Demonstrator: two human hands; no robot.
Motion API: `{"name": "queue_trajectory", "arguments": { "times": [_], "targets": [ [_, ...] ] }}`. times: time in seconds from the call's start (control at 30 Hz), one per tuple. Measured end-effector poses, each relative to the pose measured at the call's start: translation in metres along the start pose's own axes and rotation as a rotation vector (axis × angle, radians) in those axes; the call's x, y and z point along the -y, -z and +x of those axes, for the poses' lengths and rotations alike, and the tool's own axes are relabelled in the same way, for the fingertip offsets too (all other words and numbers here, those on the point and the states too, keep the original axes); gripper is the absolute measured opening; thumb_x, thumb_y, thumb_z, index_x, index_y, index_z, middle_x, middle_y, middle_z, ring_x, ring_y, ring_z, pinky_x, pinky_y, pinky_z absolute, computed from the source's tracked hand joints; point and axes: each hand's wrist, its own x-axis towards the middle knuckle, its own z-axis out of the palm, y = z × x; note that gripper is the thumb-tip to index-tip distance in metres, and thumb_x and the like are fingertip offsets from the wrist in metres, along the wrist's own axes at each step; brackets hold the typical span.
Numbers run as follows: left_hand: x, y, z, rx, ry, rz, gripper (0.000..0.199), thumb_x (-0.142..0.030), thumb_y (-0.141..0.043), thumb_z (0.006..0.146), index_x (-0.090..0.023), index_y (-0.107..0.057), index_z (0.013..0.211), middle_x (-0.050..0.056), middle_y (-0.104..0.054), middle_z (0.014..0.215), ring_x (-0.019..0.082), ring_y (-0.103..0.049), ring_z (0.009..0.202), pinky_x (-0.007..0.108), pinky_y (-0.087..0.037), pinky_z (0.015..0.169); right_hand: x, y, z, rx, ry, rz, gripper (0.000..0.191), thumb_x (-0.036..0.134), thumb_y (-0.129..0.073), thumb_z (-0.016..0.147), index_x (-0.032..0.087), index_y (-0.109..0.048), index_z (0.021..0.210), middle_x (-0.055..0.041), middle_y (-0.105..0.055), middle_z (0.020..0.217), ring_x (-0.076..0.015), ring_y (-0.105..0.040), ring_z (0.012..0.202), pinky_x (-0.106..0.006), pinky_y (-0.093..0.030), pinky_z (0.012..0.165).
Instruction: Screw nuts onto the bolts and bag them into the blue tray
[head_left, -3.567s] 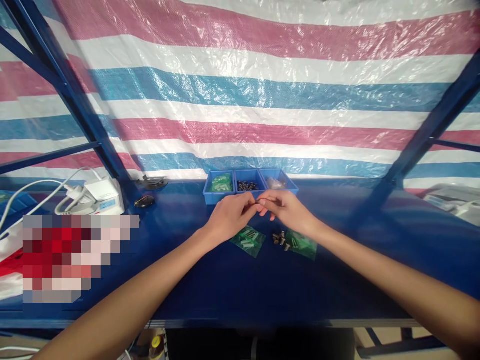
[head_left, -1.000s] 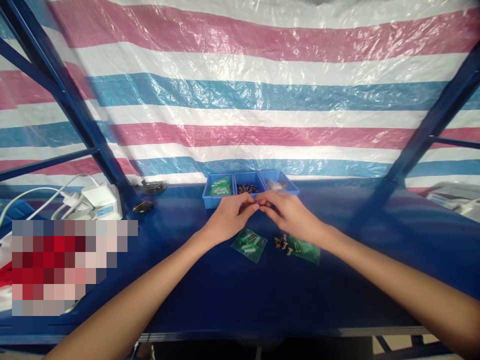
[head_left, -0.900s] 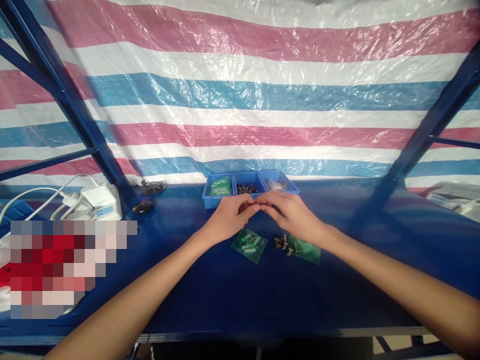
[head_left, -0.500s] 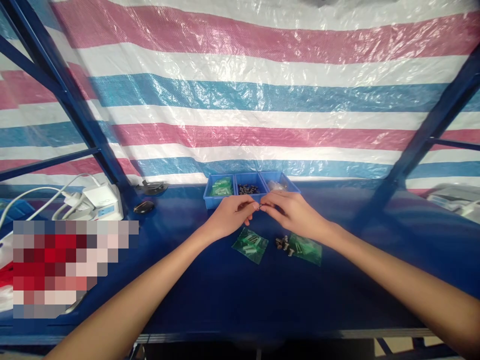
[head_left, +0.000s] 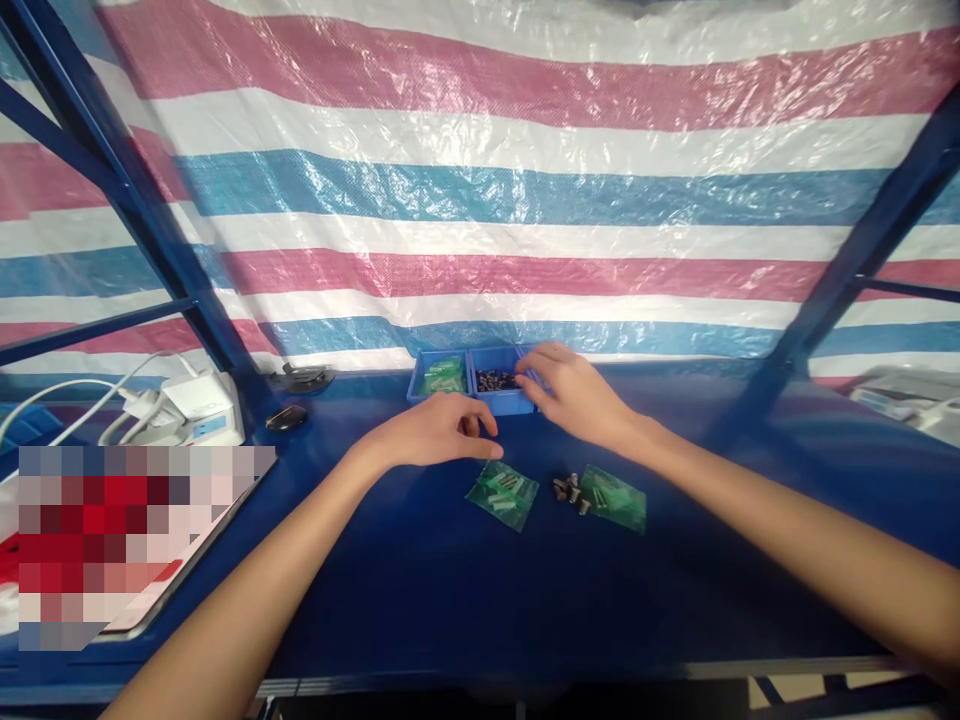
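My left hand (head_left: 439, 430) hovers just in front of the blue left bin, its thumb and fingers apart and nothing between them. At the right side of the middle bin (head_left: 504, 402), which holds small dark metal parts (head_left: 495, 380), is my right hand (head_left: 574, 393). Its fingers are bent over the bin; whether they hold a part is too small to tell. A green bag (head_left: 504, 495) with pale pieces lies below my left hand. Right of it, several loose metal fittings (head_left: 572, 492) touch a second green bag (head_left: 619, 500). The left bin holds more green bags (head_left: 444, 375).
A black mouse (head_left: 286, 417) and a dark flat object (head_left: 302, 377) lie at the back left of the blue table (head_left: 420, 600). White plugs and cables (head_left: 199, 400) sit farther left, above a blurred-out area. Whitish items (head_left: 915, 400) stand at the far right.
My hands have parted. The left moved left and its fingers opened; the right moved up and left to the middle bin, now covering the right bin.
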Motion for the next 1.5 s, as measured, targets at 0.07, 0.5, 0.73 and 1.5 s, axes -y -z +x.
{"name": "queue_trajectory", "arguments": {
  "times": [0.07, 0.5, 0.73, 1.5],
  "targets": [
    [0.002, -0.001, 0.000, 0.094, 0.028, -0.008, 0.047, -0.056, -0.081, 0.074, -0.023, -0.074, 0.106, 0.001, -0.069, 0.083, 0.017, -0.063, 0.067, 0.027, -0.041, 0.056, 0.012, 0.008, -0.018, 0.077, 0.003, 0.050, 0.026, 0.026, -0.045, 0.104, 0.016, -0.068, 0.101, -0.0107, -0.068, 0.100, -0.0251, -0.060, 0.095, -0.039, -0.047, 0.083],
    [0.005, -0.014, 0.003, 0.090, 0.039, 0.002, 0.044, -0.053, -0.086, 0.065, -0.022, -0.068, 0.090, 0.001, -0.065, 0.082, 0.017, -0.059, 0.065, 0.027, -0.036, 0.051, 0.033, 0.015, -0.041, 0.494, -0.128, 0.424, 0.026, 0.033, -0.054, 0.100, 0.020, -0.071, 0.086, -0.0038, -0.071, 0.078, -0.0167, -0.061, 0.066, -0.031, -0.043, 0.060],
    [0.001, -0.023, 0.003, -0.019, -0.050, 0.048, 0.033, -0.049, -0.076, 0.079, -0.022, -0.062, 0.092, 0.000, -0.066, 0.081, 0.017, -0.061, 0.069, 0.027, -0.042, 0.058, 0.022, 0.015, -0.035, 0.538, -0.245, 0.545, 0.020, 0.034, -0.065, 0.092, 0.018, -0.071, 0.101, -0.0057, -0.073, 0.092, -0.0196, -0.067, 0.080, -0.030, -0.049, 0.066],
    [0.003, -0.030, 0.008, -0.070, -0.088, -0.097, 0.021, -0.044, -0.066, 0.091, -0.023, -0.063, 0.096, -0.002, -0.063, 0.074, 0.014, -0.058, 0.065, 0.025, -0.036, 0.056, 0.018, 0.009, -0.038, 0.378, -0.110, 0.420, 0.024, 0.020, -0.064, 0.088, 0.019, -0.073, 0.110, -0.0091, -0.063, 0.110, -0.0173, -0.064, 0.082, -0.035, -0.056, 0.074]
  ]
}}
